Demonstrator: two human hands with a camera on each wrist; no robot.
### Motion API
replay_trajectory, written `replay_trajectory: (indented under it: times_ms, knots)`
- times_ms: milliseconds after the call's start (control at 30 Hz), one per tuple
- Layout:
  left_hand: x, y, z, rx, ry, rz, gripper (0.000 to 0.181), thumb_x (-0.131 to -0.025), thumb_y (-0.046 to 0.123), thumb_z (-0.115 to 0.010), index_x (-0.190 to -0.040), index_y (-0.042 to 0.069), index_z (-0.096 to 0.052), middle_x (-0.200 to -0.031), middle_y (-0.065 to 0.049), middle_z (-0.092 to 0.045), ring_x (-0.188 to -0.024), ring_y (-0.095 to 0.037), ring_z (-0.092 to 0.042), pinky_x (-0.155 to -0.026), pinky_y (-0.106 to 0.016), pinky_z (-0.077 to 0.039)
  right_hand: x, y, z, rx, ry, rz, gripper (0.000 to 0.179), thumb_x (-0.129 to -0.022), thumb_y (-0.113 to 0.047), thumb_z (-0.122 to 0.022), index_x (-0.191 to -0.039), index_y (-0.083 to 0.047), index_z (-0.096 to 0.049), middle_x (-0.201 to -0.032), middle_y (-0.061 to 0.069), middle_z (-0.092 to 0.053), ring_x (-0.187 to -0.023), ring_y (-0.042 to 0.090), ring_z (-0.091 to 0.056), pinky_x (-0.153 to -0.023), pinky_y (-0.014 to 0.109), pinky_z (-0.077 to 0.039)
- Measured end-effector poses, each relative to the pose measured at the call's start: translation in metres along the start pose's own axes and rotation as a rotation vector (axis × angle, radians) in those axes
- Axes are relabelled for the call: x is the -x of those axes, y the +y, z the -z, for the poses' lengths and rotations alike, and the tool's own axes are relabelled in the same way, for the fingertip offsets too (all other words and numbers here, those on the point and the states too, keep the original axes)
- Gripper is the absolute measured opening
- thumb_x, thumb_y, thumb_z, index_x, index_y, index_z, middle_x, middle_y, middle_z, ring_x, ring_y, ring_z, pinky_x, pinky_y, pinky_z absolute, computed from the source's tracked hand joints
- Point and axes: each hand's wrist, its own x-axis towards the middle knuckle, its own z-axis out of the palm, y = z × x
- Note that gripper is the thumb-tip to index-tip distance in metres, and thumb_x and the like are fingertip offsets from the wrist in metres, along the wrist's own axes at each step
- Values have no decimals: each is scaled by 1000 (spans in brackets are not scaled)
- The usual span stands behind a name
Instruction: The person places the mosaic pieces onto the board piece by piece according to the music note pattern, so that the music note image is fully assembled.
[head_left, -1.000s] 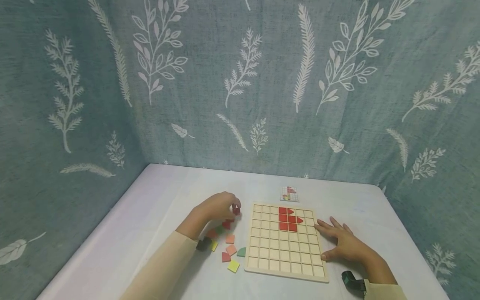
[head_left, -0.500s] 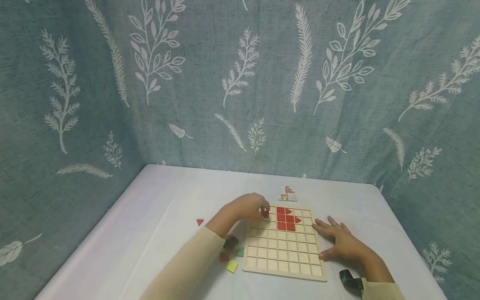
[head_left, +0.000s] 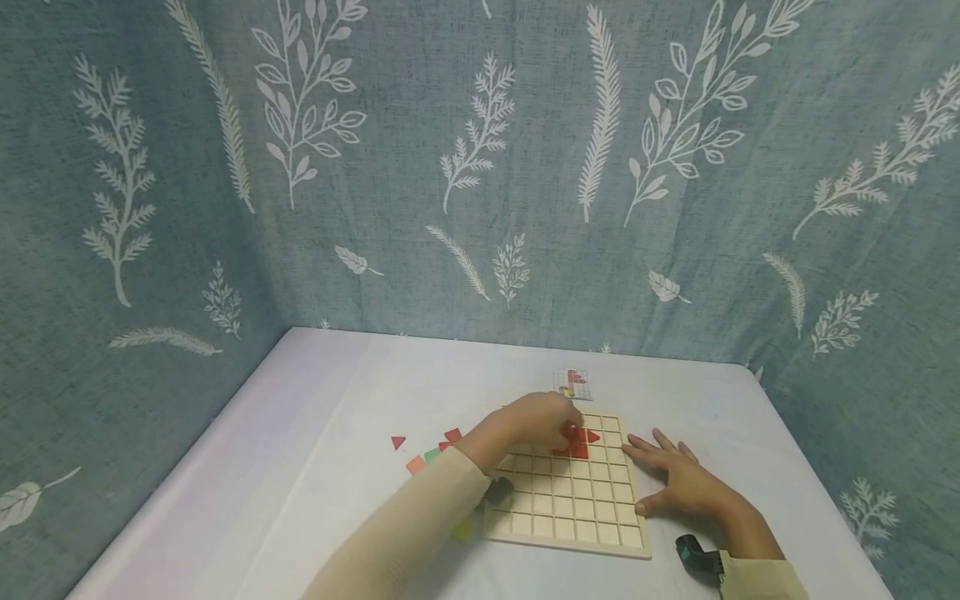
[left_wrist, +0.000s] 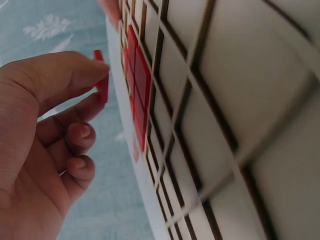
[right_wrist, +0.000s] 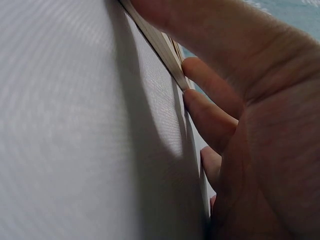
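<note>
In the left wrist view my left hand (left_wrist: pixel 50 105) pinches a small red tile (left_wrist: pixel 103 82) between thumb and finger. The tile shows nearly edge-on, so its exact shape is unclear. Seen from the head view, the left hand (head_left: pixel 536 419) is over the upper part of a wooden grid board (head_left: pixel 566 547). It partly covers the red tiles (head_left: pixel 580 450) set in the grid. At the board's right side my right hand (head_left: pixel 686 483) lies with fingers spread, and its thumb and fingertips touch the edge (right_wrist: pixel 172 67).
Behind the board lies a small pattern card (head_left: pixel 572 384). Loose tiles lie left of the board: a red triangle (head_left: pixel 398 442), an orange tile (head_left: pixel 416 464), a green tile (head_left: pixel 432 455) and a yellow tile (head_left: pixel 463 529). My left sleeve (head_left: pixel 405 525) hides part of this area.
My left hand has carried the red tile from the loose pieces on the left, rightward across the board's edge to the red tiles in the grid. The right hand has stayed at the board's edge.
</note>
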Motion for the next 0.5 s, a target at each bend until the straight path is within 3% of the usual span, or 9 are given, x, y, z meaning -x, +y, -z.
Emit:
replay_trajectory:
  times_ms: [167,500]
  knots:
    - [-14,9,-5,-52,16,-23,25,-85,20,-74,-109,19,-73,-91,14,-65,-82,-1,-57,-75,-19,-47,0,0,1,4,-3,8,103,-57,-55,-84,-143,-11,-49,-154,11,-33,-143,46,-4,-108,64,5]
    - [-26,29,-14,-68,-41,-5,19,-88,24,-72,-107,23,-73,-94,15,-66,-86,0,-60,-81,-19,-47,1,0,1,-3,4,35,102,-57,-55,-83,-143,-11,-49,-153,12,-34,-143,47,-4,-108,64,6]
